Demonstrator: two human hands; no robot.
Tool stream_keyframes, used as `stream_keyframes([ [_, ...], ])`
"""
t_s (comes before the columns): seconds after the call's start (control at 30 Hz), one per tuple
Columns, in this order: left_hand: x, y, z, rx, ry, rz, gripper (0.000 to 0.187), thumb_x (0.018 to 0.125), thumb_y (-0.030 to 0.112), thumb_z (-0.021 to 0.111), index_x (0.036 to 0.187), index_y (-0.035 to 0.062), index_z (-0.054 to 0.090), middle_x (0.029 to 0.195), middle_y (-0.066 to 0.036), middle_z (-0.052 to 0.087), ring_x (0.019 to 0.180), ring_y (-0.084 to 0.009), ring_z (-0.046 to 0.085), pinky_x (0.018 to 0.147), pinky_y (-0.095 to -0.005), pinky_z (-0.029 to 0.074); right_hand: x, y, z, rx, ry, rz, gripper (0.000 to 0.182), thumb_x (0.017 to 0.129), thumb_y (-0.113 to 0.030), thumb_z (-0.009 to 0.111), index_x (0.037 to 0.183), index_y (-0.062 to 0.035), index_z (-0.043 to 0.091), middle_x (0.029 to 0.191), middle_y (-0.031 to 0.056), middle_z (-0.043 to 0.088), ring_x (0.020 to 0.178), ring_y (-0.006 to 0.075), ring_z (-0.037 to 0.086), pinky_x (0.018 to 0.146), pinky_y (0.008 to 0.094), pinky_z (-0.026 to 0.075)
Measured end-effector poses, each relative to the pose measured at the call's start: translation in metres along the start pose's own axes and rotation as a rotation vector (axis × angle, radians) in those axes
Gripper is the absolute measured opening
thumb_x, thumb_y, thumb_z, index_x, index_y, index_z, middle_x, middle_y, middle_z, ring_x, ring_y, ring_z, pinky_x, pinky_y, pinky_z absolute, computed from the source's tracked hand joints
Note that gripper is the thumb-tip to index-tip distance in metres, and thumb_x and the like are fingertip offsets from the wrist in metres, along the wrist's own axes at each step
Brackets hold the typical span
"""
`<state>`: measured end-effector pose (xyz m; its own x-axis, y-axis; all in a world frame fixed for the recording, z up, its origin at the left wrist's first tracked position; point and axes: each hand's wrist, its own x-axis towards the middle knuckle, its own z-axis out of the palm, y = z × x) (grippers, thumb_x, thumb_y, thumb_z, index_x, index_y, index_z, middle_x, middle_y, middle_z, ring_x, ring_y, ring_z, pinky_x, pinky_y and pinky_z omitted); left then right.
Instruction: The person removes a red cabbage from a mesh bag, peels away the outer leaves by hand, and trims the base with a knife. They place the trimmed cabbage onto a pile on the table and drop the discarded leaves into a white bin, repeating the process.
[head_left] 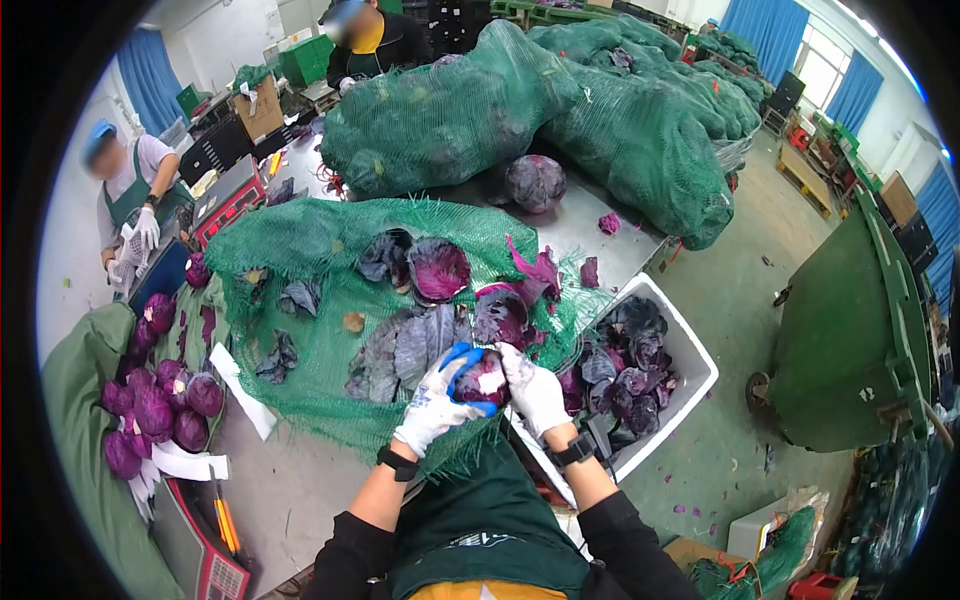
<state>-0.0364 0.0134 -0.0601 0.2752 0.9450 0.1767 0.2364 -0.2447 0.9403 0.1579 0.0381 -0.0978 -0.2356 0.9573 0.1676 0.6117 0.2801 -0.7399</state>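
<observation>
A red cabbage with a pale cut patch sits between my two gloved hands, just above the table's near edge. My left hand, in a white glove with blue fingers, wraps round its left side and underside. Against its right side, the fingers of my right hand press at the top edge. Loose outer leaves lie beyond the hands on a spread green mesh sack. Purple leaf pieces lie just past the cabbage. Close to my right hand stands a white foam box full of discarded dark leaves.
Trimmed cabbages pile on green cloth at left, near orange-handled knives and a red scale. Full mesh sacks and a whole cabbage lie at the back. A green wheeled bin stands right. Two co-workers are across.
</observation>
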Motion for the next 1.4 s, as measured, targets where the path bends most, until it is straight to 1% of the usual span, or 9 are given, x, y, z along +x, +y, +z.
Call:
stream_keyframes([
  [0.1,-0.009,-0.002,0.000,-0.032,0.036,0.017,0.082,0.057,-0.008,0.076,0.133,0.0059,0.047,0.142,-0.012,0.038,0.132,-0.0256,0.038,0.092,-0.0342,0.052,0.007,-0.022,-0.040,0.366,-0.219,0.484,0.048,0.100,-0.043,0.026,0.131,-0.0170,0.051,0.105,0.0126,0.067,0.100,0.0291,0.064,0.084,0.0363,0.050],
  [0.3,0.001,-0.013,-0.004,-0.311,0.027,-0.099,0.088,0.054,0.002,0.081,0.134,0.0083,0.046,0.135,-0.010,0.045,0.113,-0.0218,0.055,0.091,-0.0318,0.050,-0.020,-0.021,-0.031,-0.152,-0.050,-0.275,0.056,0.089,-0.007,0.048,0.142,-0.0142,0.033,0.146,0.0190,0.036,0.054,0.0290,0.061,0.049,0.0371,0.050],
  [0.43,0.008,-0.012,-0.011,-0.604,-0.083,-0.303,0.082,0.060,-0.008,0.072,0.136,0.0065,0.043,0.130,-0.008,0.050,0.065,-0.0118,0.063,0.051,-0.0175,0.048,-0.019,-0.003,-0.006,-0.363,0.091,-0.461,0.051,0.091,-0.015,0.049,0.141,-0.0156,0.038,0.146,0.0155,0.037,0.056,0.0270,0.062,0.048,0.0359,0.050],
  [0.67,0.004,0.003,-0.009,0.146,-0.090,0.084,0.087,0.056,0.002,0.082,0.135,0.0043,0.045,0.139,-0.013,0.043,0.128,-0.0220,0.043,0.099,-0.0366,0.046,0.002,0.019,0.002,-0.004,0.186,-0.043,0.041,0.101,-0.039,0.029,0.122,-0.0168,0.056,0.102,0.0151,0.066,0.085,0.0293,0.066,0.075,0.0381,0.051],
  [0.83,0.004,-0.018,-0.002,-0.513,0.079,-0.162,0.085,0.053,0.014,0.085,0.130,0.0059,0.052,0.134,-0.012,0.047,0.127,-0.0240,0.043,0.110,-0.0368,0.033,-0.015,-0.012,-0.030,0.267,-0.148,0.351,0.055,0.089,-0.019,0.052,0.139,-0.0026,0.035,0.129,0.0229,0.050,0.084,0.0331,0.065,0.069,0.0385,0.055],
  [0.9,0.009,-0.019,0.002,-0.156,0.128,-0.082,0.082,0.054,0.015,0.086,0.129,0.0060,0.052,0.132,-0.011,0.049,0.124,-0.0243,0.046,0.109,-0.0376,0.034,-0.025,0.019,0.016,-0.341,0.223,-0.372,0.063,0.084,-0.012,0.055,0.143,-0.0068,0.032,0.136,0.0268,0.043,0.072,0.0364,0.065,0.066,0.0391,0.054],
  [0.93,0.010,-0.015,0.007,-0.123,0.151,-0.052,0.083,0.056,0.010,0.085,0.131,0.0015,0.050,0.131,-0.012,0.050,0.121,-0.0220,0.049,0.105,-0.0360,0.039,-0.030,0.003,0.015,-0.415,-0.007,-0.122,0.065,0.084,-0.013,0.055,0.145,-0.0122,0.031,0.141,0.0279,0.036,0.063,0.0363,0.063,0.061,0.0411,0.053],
  [1.1,0.012,-0.021,0.005,-0.138,0.191,-0.042,0.085,0.057,0.010,0.085,0.133,0.0006,0.047,0.128,-0.011,0.052,0.115,-0.0212,0.053,0.100,-0.0336,0.043,-0.019,0.002,0.014,0.154,0.313,0.170,0.042,0.101,-0.036,0.031,0.121,-0.0102,0.058,0.071,0.0170,0.064,0.053,0.0274,0.061,0.054,0.0369,0.048],
  [1.4,0.009,-0.011,0.006,-1.464,0.164,-0.349,0.071,0.082,0.020,0.072,0.141,0.0061,0.036,0.136,-0.008,0.046,0.125,-0.0224,0.045,0.107,-0.0381,0.038,-0.004,-0.018,-0.068,1.059,0.384,0.715,0.052,0.095,-0.052,0.045,0.067,-0.0105,0.056,0.046,-0.0003,0.047,0.033,0.0109,0.040,0.033,0.0263,0.027],
])
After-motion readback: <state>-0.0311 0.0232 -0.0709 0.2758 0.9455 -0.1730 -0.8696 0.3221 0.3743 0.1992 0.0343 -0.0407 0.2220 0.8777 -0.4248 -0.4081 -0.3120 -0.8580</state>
